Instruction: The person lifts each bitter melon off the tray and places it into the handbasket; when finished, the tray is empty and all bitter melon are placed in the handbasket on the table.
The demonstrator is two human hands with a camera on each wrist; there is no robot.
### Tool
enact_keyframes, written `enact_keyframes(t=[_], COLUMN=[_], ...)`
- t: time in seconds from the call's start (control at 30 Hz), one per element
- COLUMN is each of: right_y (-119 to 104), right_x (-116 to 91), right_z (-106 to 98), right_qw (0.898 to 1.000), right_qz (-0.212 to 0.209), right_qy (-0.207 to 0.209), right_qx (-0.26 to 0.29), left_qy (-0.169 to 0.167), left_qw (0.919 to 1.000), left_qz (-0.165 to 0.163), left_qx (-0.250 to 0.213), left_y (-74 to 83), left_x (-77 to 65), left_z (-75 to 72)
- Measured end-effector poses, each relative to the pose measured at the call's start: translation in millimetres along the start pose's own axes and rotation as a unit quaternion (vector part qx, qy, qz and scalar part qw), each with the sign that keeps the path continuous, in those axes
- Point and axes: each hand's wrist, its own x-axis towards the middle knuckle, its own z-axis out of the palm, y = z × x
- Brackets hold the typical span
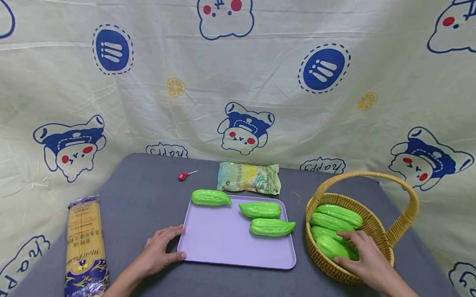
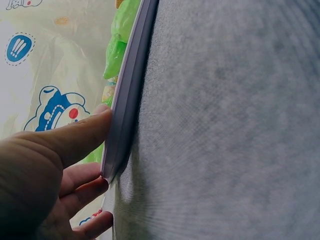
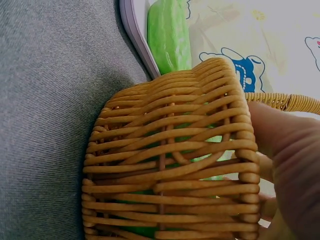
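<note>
The right grip (image 1: 365, 258) spreads wide over glossy, ridged, bright-green gourds (image 1: 331, 248) in the basket (image 1: 332, 271).

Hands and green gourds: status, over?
Left hand touches tray edge. Right hand at gourds in basket, grip unclear. Three more on tray. Handle arches over basket.

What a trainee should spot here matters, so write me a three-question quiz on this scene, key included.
1. How many green vegetables lie on the tray?
2. True or false: the left hand touches the tray, and the right hand reaches into the basket.
3. Where does the lollipop lie?
A) in the basket
B) on the table
C) on the tray

Key:
1. Three.
2. True.
3. B.
</note>
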Motion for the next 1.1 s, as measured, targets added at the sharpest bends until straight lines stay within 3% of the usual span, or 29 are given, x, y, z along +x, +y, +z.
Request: enact_keyframes(t=[0.63,1.1], right_y=[-0.6,-3.7], right_x=[-0.7,7.2], right_z=[1.7,4.0], right_qw=[1.0,0.999], right_qz=[-0.003,-0.001], right_qy=[-0.01,-0.046], right_qx=[-0.029,-0.027], left_qy=[0.006,0.002], left_qw=[1.0,1.0], left_qz=[0.003,0.0], left_qx=[-0.002,0.0], left_y=[-0.4,-1.3], left_x=[0.1,1.0], left_z=[1.0,1.4])
